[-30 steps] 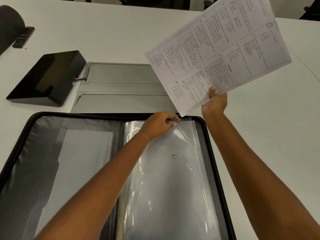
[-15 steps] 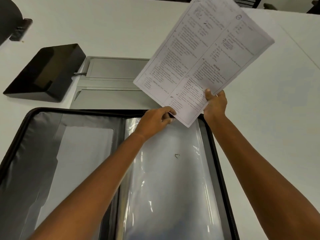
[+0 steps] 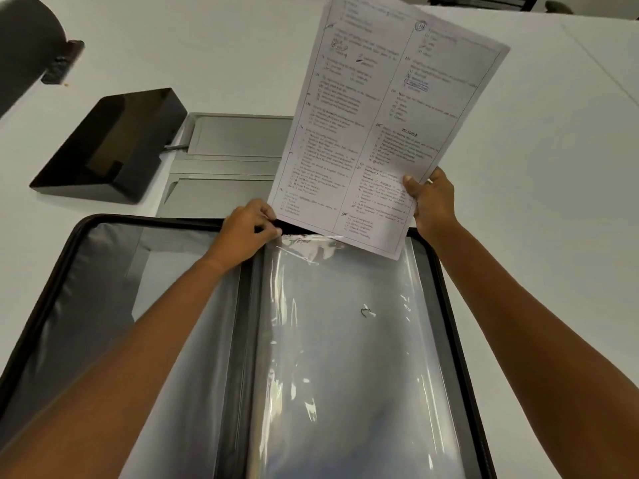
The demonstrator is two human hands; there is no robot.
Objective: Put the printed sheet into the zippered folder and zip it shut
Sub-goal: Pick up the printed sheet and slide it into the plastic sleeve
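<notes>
The black zippered folder (image 3: 62, 257) lies open flat on the white table, grey lining on its left half, clear plastic sleeves (image 3: 345, 340) on its right half. My right hand (image 3: 430, 200) grips the printed sheet (image 3: 380, 126) by its lower right edge and holds it almost upright, its bottom edge just above the sleeves' top opening. My left hand (image 3: 245, 229) pinches the top left corner of the uppermost sleeve, next to the sheet's lower left corner.
A black wedge-shaped device (image 3: 110, 146) sits on the table at the left. A grey metal panel (image 3: 224, 146) is set into the table behind the folder. A dark rounded object (image 3: 24, 46) fills the far left corner.
The sheet has swung from tilted to nearly upright and come down toward the sleeve opening. My left hand has shifted left along the sleeve's top edge.
</notes>
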